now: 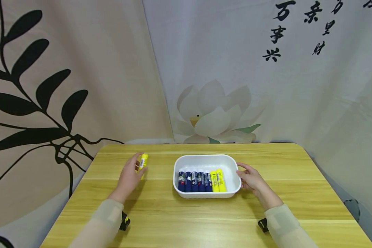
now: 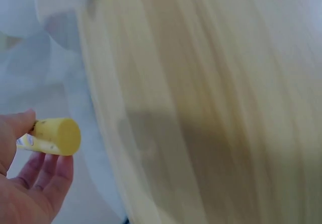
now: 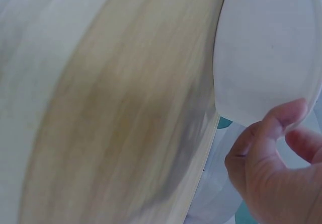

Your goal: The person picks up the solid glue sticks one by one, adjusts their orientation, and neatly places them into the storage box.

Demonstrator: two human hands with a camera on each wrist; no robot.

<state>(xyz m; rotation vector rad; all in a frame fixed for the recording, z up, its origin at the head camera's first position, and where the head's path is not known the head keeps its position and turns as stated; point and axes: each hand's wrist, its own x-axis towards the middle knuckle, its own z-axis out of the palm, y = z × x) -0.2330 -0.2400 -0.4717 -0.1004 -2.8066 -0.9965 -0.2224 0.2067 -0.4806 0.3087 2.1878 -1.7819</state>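
Note:
Off to the left above the table, my left hand (image 1: 129, 177) pinches a yellow glue stick (image 1: 144, 161) between thumb and fingers, roughly upright. Its round yellow end (image 2: 69, 136) shows in the left wrist view. A white plastic tray (image 1: 204, 161) sits in the middle of the table. Several dark blue glue sticks (image 1: 194, 182) and two yellow ones (image 1: 217, 181) lie side by side in it, along its near side. At the tray's right end, my right hand (image 1: 253, 179) grips the rim with thumb and fingers; the right wrist view shows the tray's outer wall (image 3: 266, 53).
The light wooden table (image 1: 173, 224) has rounded far corners. Behind it hangs a pale curtain (image 1: 117, 69) printed with black leaves, a lotus and dark characters. Black wrist bands (image 1: 124, 221) sit at both sleeves.

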